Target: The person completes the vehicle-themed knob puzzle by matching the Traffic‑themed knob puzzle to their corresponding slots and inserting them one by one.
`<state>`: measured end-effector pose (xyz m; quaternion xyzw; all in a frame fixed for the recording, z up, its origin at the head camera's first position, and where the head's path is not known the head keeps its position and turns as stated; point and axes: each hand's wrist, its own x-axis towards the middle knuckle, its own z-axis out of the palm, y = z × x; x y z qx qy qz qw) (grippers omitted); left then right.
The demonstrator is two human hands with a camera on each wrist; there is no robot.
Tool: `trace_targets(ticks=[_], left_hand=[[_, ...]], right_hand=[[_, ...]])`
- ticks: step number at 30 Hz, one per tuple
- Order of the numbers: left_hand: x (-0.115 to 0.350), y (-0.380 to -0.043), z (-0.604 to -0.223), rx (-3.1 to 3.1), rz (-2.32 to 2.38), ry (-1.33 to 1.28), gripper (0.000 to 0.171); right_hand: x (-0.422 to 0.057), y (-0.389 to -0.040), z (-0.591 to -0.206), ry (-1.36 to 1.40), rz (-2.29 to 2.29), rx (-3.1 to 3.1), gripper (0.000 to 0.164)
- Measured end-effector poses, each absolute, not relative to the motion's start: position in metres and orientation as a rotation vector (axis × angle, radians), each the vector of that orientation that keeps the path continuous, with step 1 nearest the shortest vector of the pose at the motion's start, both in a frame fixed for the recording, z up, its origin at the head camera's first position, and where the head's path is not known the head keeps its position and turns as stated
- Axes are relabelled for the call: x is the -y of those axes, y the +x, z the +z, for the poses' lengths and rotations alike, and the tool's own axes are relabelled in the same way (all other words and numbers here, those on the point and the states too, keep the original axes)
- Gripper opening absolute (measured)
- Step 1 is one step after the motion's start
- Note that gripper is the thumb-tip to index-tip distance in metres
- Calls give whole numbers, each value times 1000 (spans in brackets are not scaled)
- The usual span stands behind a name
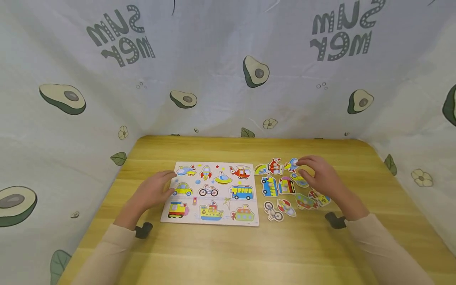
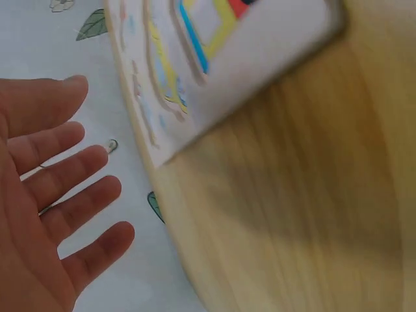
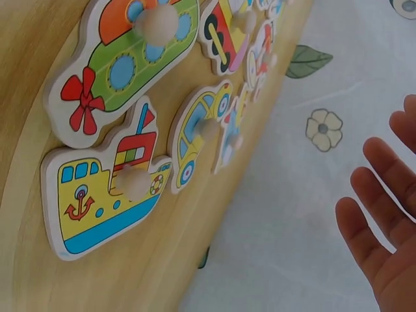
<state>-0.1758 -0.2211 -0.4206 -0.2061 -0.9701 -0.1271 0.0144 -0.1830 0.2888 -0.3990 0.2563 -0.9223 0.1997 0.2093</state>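
A wooden puzzle board [image 1: 194,215] with printed vehicles lies flat on the table. My left hand [image 1: 151,192] is at its left edge, fingers spread and holding nothing; the left wrist view shows the palm and separated fingers. My right hand [image 1: 322,178] hovers over the loose knobbed pieces at the right, thumb and fingers apart with nothing between them. Its fingertips overlap the airplane piece [image 1: 291,164] in the head view, near the car piece [image 3: 195,133]. Closest in the right wrist view are the ship piece [image 3: 97,208] and submarine piece [image 3: 117,75].
Beside the board lie more pieces: a bus [image 1: 269,187], train [image 1: 285,186], helicopter [image 1: 275,166], flying saucer [image 1: 261,170], bicycle [image 1: 273,211] and rocket [image 1: 286,207]. A printed cloth [image 1: 221,114] hangs behind and beside the wooden table [image 1: 213,253].
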Motion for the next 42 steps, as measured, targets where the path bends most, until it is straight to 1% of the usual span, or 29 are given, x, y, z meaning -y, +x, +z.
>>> trace_targets(ticks=[4, 8, 13, 16, 22, 29, 34, 42], left_hand=[[232, -176, -424, 3023, -380, -720, 53], [239, -177, -428, 3090, -421, -762, 63], [246, -180, -433, 3231, -592, -785, 82], [247, -181, -435, 3285, -633, -781, 88], [250, -184, -437, 3321, -620, -793, 90], [251, -186, -439, 3319, -650, -837, 85], [247, -187, -438, 3316, -642, -824, 81], [245, -183, -429, 3363, -655, -772, 84]], right_hand=[[-289, -185, -397, 701, 542, 2605, 24], [-289, -186, -396, 705, 541, 2641, 22], [-286, -185, -396, 736, 555, 2678, 21], [-284, -185, -396, 753, 570, 2694, 19], [-283, -185, -393, 718, 600, 2798, 18], [-283, -192, -391, 673, 665, 2892, 22], [-280, -202, -395, 613, 658, 2971, 26], [-268, -232, -406, 613, 623, 3049, 26]])
